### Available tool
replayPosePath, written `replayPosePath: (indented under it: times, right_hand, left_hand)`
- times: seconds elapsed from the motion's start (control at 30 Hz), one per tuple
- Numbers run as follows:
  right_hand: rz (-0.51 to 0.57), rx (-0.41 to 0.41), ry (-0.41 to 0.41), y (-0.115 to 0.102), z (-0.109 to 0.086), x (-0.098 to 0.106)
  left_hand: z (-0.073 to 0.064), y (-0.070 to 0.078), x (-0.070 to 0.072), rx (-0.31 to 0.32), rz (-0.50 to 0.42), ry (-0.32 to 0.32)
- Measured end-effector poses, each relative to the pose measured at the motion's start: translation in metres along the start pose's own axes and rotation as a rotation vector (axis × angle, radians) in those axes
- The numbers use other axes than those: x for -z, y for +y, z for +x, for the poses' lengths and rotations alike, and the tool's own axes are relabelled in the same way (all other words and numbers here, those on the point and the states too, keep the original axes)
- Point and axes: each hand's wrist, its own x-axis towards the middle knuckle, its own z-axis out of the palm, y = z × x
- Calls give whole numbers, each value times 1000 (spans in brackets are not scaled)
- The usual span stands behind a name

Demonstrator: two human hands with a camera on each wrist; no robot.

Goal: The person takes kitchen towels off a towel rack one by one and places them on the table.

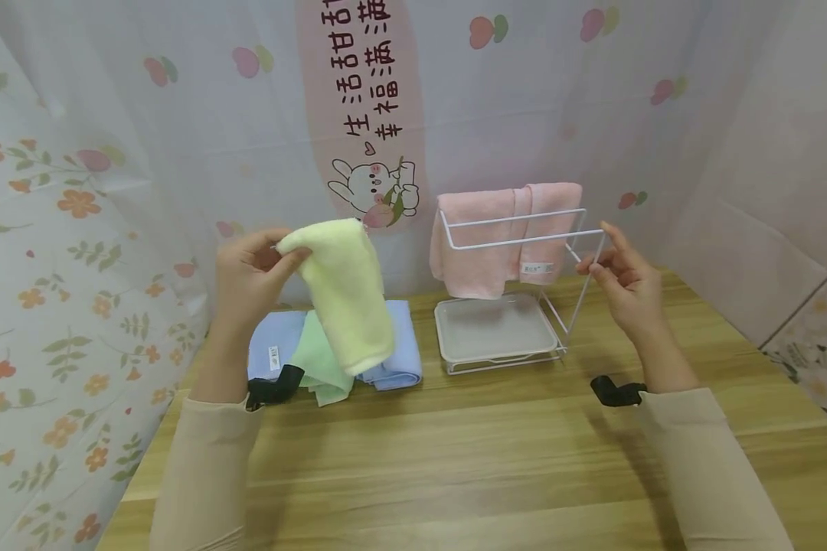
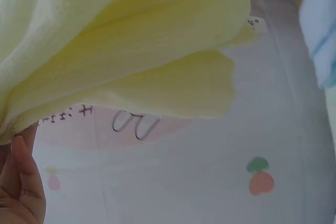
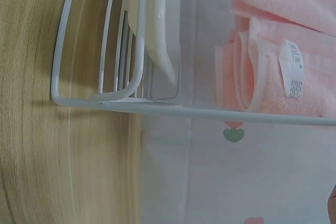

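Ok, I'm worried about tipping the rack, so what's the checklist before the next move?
1. Left hand pinching the yellow towel: ok.
2. Right hand holding the white rack: ok.
3. Front rail bare, pink towels behind it: ok.
4. Tray sitting low in the rack: ok.
5. Yellow towel smoothed flat: not ok, gathered at the pinch.
6. Rack standing evenly on the table: cannot tell.

A white wire rack (image 3: 210, 113) stands on the wood-grain bench (image 3: 31, 156), with a cream tray (image 3: 153, 35) inside its base; folded pink towels (image 3: 269, 77), one with a white label (image 3: 293, 69), show alongside the rack's long bar, a fruit-printed cloth (image 3: 199, 182) behind it, a sliver of the right hand (image 3: 333, 208) near it
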Motion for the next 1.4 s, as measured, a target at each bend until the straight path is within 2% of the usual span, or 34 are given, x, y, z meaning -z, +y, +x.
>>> replayPosePath:
  times: [0.23, 0.33, 0.47, 0.53, 0.67, 0.77, 0.9, 0.93, 1.07, 1.23, 1.4]
  right_hand:
    - [14, -28, 5, 1, 1, -2]
    - [29, -20, -3, 3, 1, -2]
    - [40, 15, -17, 5, 0, 1]
    - [35, 18, -14, 5, 0, 1]
    - [23, 18, -10, 4, 0, 1]
    - [10, 13, -8, 4, 1, 1]
    - [12, 8, -10, 2, 1, 0]
    - [10, 6, -9, 2, 1, 0]
    - [12, 3, -5, 2, 2, 0]
    - [30, 5, -6, 3, 2, 0]
    - [45, -16, 6, 3, 1, 0]
  left_hand:
    - [-20, -3, 33, 112, 204, -92]
    - [-26, -2, 48, 153, 261, -118]
    - [-36, -3, 66, 210, 305, -104]
    - [-41, -4, 72, 238, 289, -87]
    - [-51, -7, 79, 285, 221, -47]
    - [-61, -9, 84, 322, 228, -50]
    - [-77, -8, 89, 352, 276, -98]
    - [-81, -8, 90, 357, 265, -107]
    - [-93, -5, 92, 335, 277, -152]
    - [-110, -1, 97, 330, 356, -262]
    - [-126, -3, 102, 382, 414, -341]
